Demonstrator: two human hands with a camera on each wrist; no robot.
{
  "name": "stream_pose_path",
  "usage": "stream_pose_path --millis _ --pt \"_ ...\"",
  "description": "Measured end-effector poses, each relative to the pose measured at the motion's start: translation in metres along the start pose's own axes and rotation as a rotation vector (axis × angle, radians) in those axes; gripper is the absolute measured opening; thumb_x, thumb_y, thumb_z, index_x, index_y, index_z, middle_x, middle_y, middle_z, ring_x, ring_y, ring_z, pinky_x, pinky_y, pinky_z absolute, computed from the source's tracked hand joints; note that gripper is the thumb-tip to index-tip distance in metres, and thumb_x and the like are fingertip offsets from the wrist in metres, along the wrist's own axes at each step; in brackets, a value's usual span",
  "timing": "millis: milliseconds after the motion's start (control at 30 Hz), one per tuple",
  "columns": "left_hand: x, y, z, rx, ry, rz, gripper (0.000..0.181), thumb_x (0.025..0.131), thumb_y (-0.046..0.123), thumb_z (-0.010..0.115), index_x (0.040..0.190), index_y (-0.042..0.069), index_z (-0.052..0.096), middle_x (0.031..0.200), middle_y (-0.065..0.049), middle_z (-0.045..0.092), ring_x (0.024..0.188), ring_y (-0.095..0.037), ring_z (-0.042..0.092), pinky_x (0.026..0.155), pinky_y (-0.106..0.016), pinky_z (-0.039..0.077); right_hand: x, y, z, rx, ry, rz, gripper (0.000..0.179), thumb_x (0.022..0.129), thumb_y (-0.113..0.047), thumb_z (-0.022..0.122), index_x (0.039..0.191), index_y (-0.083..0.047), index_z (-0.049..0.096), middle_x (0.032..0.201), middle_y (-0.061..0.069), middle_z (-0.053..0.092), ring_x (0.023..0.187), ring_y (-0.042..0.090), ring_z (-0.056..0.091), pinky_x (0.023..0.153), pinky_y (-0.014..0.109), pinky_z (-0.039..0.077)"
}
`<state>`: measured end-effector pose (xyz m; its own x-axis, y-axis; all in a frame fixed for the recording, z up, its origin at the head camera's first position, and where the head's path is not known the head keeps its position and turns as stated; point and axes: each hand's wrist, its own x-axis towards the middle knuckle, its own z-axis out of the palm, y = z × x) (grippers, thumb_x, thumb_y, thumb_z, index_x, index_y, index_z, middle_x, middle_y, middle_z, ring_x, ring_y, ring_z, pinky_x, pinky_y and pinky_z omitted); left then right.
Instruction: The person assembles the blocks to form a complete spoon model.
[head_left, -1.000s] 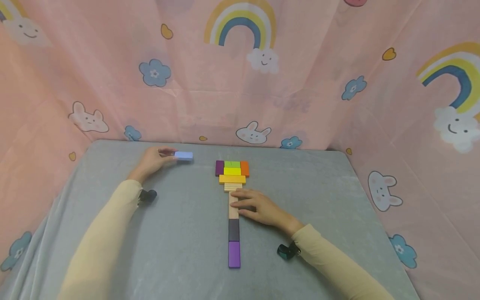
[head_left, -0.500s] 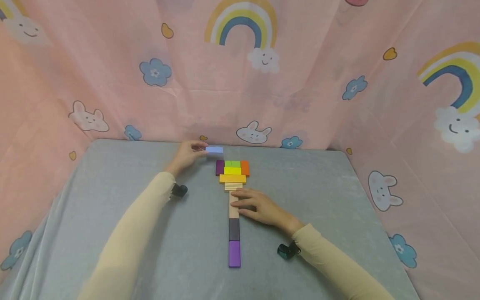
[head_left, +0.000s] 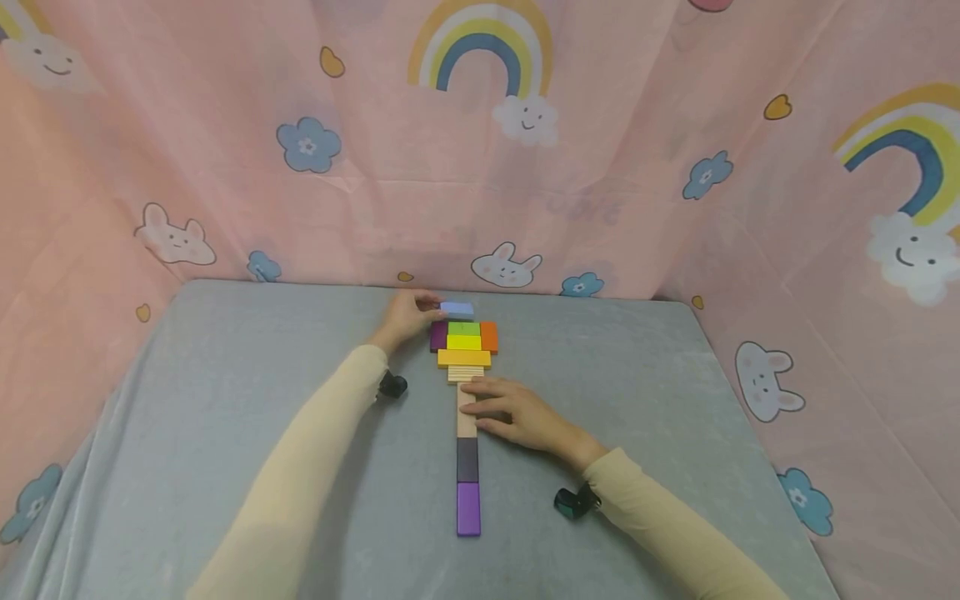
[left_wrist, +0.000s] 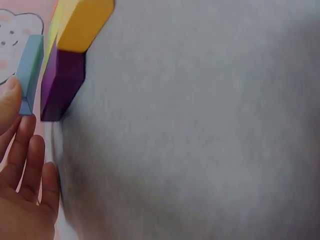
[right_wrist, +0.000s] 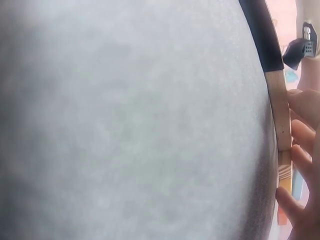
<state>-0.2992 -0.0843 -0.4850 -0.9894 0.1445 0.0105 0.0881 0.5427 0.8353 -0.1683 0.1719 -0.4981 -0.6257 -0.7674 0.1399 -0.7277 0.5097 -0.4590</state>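
My left hand (head_left: 407, 319) pinches one end of a light blue block (head_left: 457, 311) between thumb and fingers, just beyond the far end of a block figure. In the left wrist view the blue block (left_wrist: 31, 72) stands close beside the dark purple block (left_wrist: 62, 85). Green (head_left: 463, 328) and yellow (head_left: 464, 342) blocks lie between the purple one and an orange block (head_left: 489, 337). My right hand (head_left: 525, 417) rests its loosely spread fingertips on the plain wooden block (head_left: 467, 425), part of which they hide.
Below lie an amber block (head_left: 464, 358), a ridged wooden piece (head_left: 465, 374), then a dark grey block (head_left: 467, 460) and a purple block (head_left: 468, 508) in line. The grey cloth-covered table (head_left: 637, 375) ends at a pink patterned curtain (head_left: 622, 167).
My left hand has carried the light blue block rightward across the far side of the table, then down toward the top of the figure. My right hand has stayed in place.
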Motion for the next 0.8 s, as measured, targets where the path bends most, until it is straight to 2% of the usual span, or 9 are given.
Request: stream_pose_path --millis 300,800 --pt "0.002 0.002 0.012 0.008 -0.008 -0.03 0.035 0.088 0.024 0.075 0.118 0.006 0.071 0.118 -0.014 0.072 0.112 -0.028 0.068 0.1 -0.04 0.054 0.0 0.001 0.0 0.013 0.006 -0.017 0.033 0.097 -0.029 0.063 0.13 -0.026 0.066 0.151 -0.006 0.051 0.144 0.019 0.044 0.118 0.05 0.037" --pt "0.002 0.005 0.016 0.017 -0.052 -0.086 0.036 0.091 0.025 0.071 0.122 0.007 0.068 0.121 -0.014 0.071 0.116 -0.029 0.063 0.105 -0.042 0.051 0.0 -0.001 0.0 0.011 0.011 -0.027 0.033 0.097 -0.028 0.064 0.129 -0.025 0.067 0.15 -0.004 0.053 0.143 0.02 0.045 0.118 0.051 0.037"
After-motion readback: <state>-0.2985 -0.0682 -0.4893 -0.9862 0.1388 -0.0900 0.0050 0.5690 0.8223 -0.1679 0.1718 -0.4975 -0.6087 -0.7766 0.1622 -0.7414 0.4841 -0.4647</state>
